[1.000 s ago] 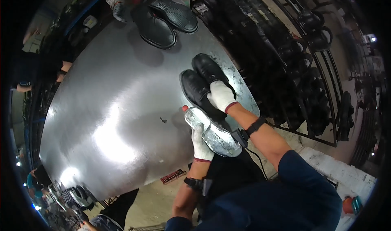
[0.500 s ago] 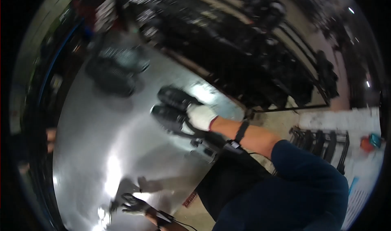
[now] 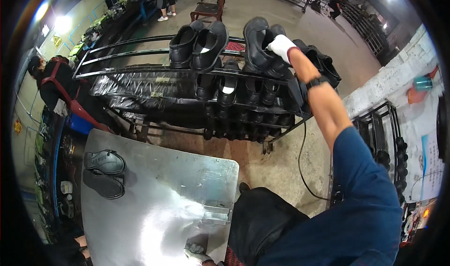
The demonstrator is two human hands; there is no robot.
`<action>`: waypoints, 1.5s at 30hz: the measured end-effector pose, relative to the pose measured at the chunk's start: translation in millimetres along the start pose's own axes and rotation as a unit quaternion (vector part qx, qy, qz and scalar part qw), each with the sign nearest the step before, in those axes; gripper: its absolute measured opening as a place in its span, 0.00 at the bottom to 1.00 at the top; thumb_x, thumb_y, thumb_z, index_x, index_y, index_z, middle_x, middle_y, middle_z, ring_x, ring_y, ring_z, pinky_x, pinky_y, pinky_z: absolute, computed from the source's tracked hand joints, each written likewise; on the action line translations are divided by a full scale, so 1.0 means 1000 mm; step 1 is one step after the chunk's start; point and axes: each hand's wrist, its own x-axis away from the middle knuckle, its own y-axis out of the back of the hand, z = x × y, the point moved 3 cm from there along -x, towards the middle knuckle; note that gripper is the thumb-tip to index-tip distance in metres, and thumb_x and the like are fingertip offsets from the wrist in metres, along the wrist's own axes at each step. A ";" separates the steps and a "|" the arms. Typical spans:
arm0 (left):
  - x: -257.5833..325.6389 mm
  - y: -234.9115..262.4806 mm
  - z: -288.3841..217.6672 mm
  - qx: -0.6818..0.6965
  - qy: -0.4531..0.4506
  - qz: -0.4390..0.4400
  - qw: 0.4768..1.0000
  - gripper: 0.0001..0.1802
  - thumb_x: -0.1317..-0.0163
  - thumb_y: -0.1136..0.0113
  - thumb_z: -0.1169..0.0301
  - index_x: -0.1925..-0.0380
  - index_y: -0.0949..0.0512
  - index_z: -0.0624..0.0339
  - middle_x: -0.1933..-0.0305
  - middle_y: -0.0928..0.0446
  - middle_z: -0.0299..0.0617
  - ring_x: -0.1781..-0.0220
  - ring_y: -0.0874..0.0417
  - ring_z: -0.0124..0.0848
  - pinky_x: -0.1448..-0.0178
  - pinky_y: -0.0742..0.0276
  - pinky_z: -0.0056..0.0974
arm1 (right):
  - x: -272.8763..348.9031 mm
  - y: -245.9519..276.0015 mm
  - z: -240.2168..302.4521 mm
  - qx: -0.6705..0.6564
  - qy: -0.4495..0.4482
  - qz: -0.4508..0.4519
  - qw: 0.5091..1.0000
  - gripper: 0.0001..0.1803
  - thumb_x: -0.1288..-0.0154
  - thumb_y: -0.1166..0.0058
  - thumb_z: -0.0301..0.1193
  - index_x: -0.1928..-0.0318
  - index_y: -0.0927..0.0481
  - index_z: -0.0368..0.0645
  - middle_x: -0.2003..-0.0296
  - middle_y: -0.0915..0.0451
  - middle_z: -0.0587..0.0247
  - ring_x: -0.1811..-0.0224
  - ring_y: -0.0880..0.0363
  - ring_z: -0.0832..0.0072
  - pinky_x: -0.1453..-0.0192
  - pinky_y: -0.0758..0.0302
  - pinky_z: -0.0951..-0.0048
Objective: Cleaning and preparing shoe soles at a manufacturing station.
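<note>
My right hand [image 3: 282, 47], in a white glove, reaches out to the black rack [image 3: 161, 70]. Its fingers are closed at the openings of a pair of black shoes [image 3: 256, 48] on the top rail. My left hand [image 3: 198, 256], in a white glove with a dark grey coating, is low over the metal table [image 3: 164, 186] by its near edge. Those fingers look loosely curled and apart, with nothing seen in them, though the lower edge cuts off part of the hand. Two black shoes [image 3: 104, 183] lie soles up on the table's left side.
Another black pair [image 3: 206, 48] stands on the top rail, with several shoes on lower tiers. A small metal bracket [image 3: 216, 214] sits at the table's right edge. A cable [image 3: 300, 165] hangs by the rack. A person [image 3: 61, 85] with red straps is at the left.
My right hand has carried the black pair from over the table up to the rack's top. The view has swung round to face the rack. My left hand remains by the table's near edge.
</note>
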 end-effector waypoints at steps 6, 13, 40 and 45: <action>0.002 0.033 -0.019 0.024 0.043 -0.057 0.997 0.16 0.25 0.40 0.60 0.50 0.16 0.61 0.66 0.15 0.45 0.69 0.16 0.35 0.68 0.19 0.41 | 0.076 -0.047 0.103 0.139 0.072 -0.218 0.963 0.31 0.32 0.39 0.51 0.42 0.14 0.37 0.44 0.14 0.41 0.41 0.15 0.44 0.36 0.20 0.50; 0.027 0.002 -0.028 -0.047 0.005 -0.130 0.990 0.13 0.20 0.44 0.62 0.57 0.18 0.61 0.77 0.19 0.41 0.86 0.24 0.28 0.85 0.33 0.31 | 0.310 -0.314 0.322 -0.297 0.267 0.338 0.852 0.32 0.20 0.46 0.49 0.32 0.22 0.32 0.33 0.20 0.42 0.27 0.24 0.55 0.22 0.30 0.61; -0.094 -0.147 -0.089 -0.332 -0.126 0.241 0.903 0.22 0.28 0.36 0.55 0.65 0.11 0.67 0.71 0.13 0.47 0.62 0.11 0.37 0.53 0.15 0.41 | 0.531 -0.255 0.136 -0.336 0.023 0.632 0.698 0.46 0.34 0.26 0.45 0.26 0.32 0.31 0.38 0.17 0.49 0.36 0.19 0.64 0.28 0.24 0.62; -0.046 -0.132 -0.072 -0.485 -0.173 0.076 0.854 0.28 0.26 0.42 0.48 0.57 0.15 0.67 0.68 0.14 0.51 0.64 0.15 0.43 0.52 0.18 0.47 | 0.508 -0.201 0.260 -0.225 0.303 0.498 0.781 0.50 0.46 0.23 0.43 0.29 0.36 0.37 0.44 0.20 0.38 0.38 0.19 0.44 0.33 0.23 0.54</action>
